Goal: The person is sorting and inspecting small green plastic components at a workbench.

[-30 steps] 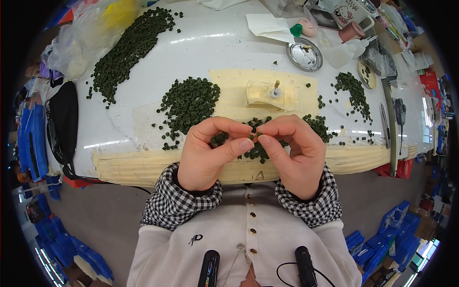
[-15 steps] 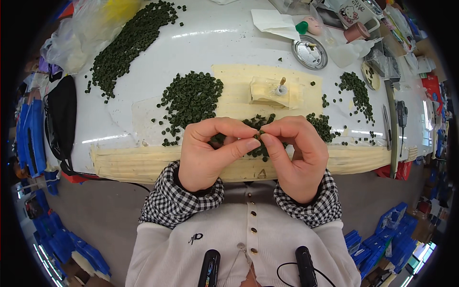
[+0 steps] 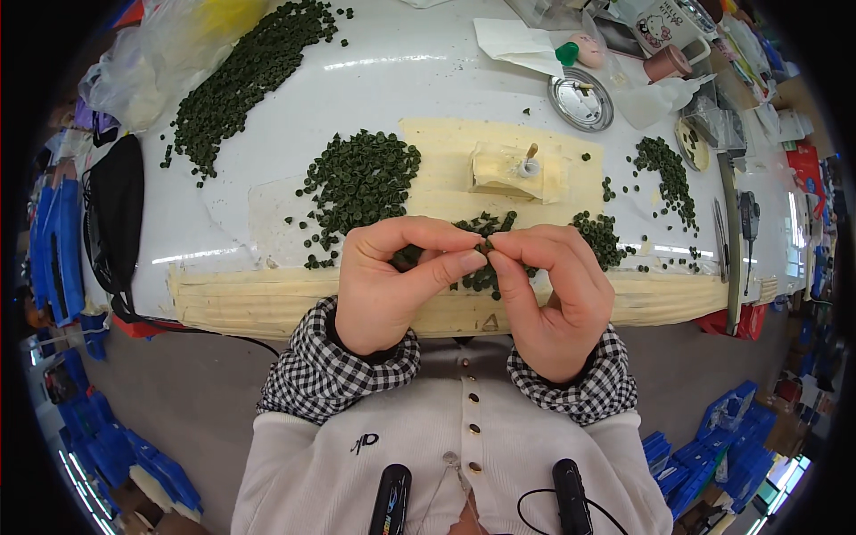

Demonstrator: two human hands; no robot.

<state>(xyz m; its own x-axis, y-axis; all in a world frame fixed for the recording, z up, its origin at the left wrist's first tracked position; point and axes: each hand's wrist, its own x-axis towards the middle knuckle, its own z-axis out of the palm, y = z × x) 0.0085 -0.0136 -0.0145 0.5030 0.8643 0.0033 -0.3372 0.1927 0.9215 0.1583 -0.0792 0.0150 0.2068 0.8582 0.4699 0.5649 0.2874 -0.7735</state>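
Observation:
Just in front of my chest, my left hand and my right hand meet fingertip to fingertip. Both pinch a tiny dark green piece between thumb and forefinger; the fingers cover most of it. Under and behind them lies a small heap of dark green cone-shaped caps, partly hidden by my hands. A larger heap of the same caps sits left of centre, and another lies just right of my right hand.
Beyond my hands, a tape-wrapped block holds a small white cup with a stick. More caps lie at far left and right. A round metal dish, tweezers and a black face mask surround the work area.
My fingertips have shifted slightly around the small piece, which shows less between them. Both hands stay at nearly the same place, and the view has moved a little.

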